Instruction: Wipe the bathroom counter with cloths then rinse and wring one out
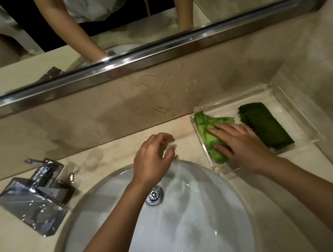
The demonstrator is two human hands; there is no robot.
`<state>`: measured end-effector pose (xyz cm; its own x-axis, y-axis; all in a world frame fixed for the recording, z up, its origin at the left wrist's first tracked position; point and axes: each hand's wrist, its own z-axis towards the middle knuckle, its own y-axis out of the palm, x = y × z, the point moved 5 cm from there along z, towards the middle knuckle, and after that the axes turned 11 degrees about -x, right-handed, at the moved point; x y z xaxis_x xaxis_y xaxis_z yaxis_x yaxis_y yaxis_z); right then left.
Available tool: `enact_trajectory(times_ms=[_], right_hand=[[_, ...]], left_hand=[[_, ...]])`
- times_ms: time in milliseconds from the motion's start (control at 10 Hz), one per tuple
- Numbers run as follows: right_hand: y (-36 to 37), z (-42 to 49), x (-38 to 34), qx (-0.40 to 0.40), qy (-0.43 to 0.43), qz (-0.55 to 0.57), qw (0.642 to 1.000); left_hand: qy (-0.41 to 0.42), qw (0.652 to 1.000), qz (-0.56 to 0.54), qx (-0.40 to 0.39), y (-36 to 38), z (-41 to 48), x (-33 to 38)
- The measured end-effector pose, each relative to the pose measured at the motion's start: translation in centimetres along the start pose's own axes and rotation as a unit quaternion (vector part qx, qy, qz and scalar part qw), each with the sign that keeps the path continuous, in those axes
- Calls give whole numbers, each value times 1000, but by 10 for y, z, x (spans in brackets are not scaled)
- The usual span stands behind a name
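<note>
Light green cloth point(205, 130) lies crumpled under my right hand point(243, 144); the fingers are straight and spread, pressing flat on it, not curled round it. The cloth sits in the left part of a clear tray point(285, 111), bunched against the tray's left wall, and sticks out beyond the fingertips and on the thumb side. Just past the hand's little-finger side a dark green cloth point(266, 127) lies folded flat in the same tray, close to the hand; whether they touch I cannot tell. My left hand point(152, 158) hangs to the left of the right one, well apart from it, with fingers loosely curled and holding nothing, above the strip of beige stone counter point(110, 150) at the back rim of the sink point(191, 215). The white basin lies below both wrists, with the chrome drain point(154, 195) just beside the left wrist. Farther left of the left hand stands a square chrome faucet point(35, 193). The counter looks marked and smeared near the faucet. Beyond the fingertips rises a scratched beige backsplash point(98, 112), topped by a metal-framed mirror point(109, 19) that reflects both forearms. The tray sits in the corner: backsplash behind, side wall point(320, 68) right of the right hand. Bare counter shows between the hands and in front of the tray.
</note>
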<state>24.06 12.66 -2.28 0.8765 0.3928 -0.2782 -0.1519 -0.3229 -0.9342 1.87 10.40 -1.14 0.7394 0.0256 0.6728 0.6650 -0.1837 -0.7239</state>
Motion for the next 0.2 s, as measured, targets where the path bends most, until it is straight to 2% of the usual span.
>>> enact_trajectory(times_ms=[100, 200], right_hand=[[-14, -4, -5, 20, -2, 53, 998], [-28, -12, -10, 74, -4, 105, 992]], left_hand=[[-6, 999, 32, -8, -5, -1, 3], [-30, 1000, -4, 8, -12, -10, 1]])
